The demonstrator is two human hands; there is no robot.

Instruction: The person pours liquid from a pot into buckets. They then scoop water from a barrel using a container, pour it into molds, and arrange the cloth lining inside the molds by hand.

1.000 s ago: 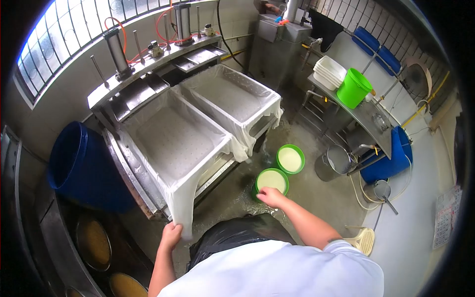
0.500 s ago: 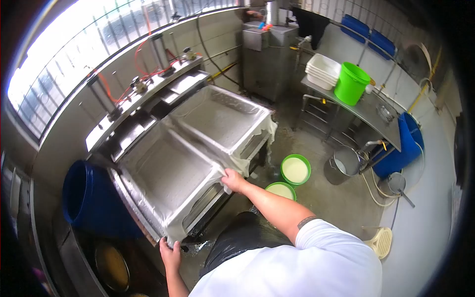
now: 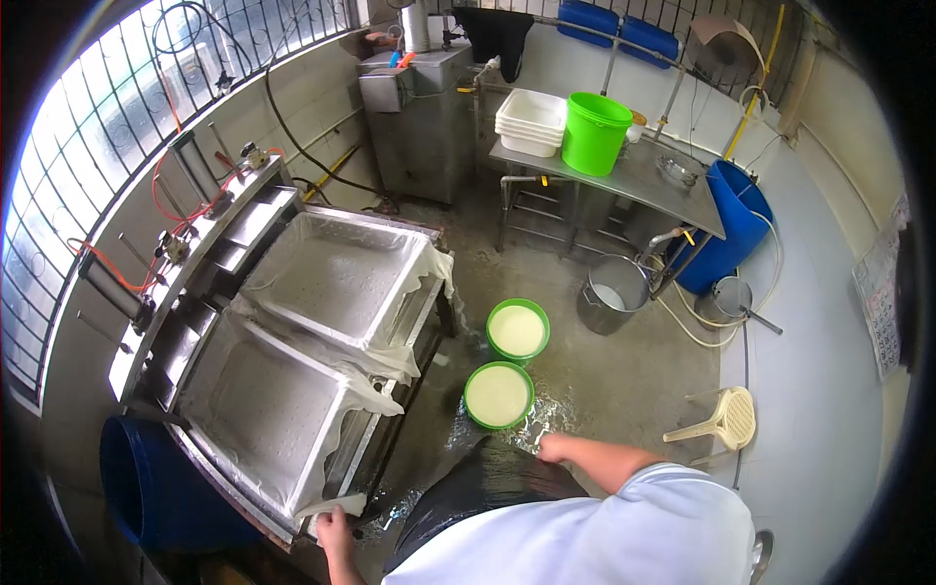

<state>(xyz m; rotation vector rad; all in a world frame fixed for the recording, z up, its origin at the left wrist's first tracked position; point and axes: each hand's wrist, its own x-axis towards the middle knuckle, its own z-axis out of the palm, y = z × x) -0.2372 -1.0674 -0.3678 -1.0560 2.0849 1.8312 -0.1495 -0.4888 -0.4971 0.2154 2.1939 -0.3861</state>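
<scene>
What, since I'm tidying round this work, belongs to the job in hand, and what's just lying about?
Job, seemingly:
- cloth, its corner in the left hand
- near tray and far tray, both cloth-lined
- near bucket and far bucket, holding pale liquid

Probably just about:
- stool
- white tubs and empty-handed-to tall green bucket, on the metal table

Bright green tub (image 3: 595,135); deep blue barrel (image 3: 146,487); white shirt (image 3: 595,531); glossy black apron (image 3: 487,483); cream stool (image 3: 733,419).
</scene>
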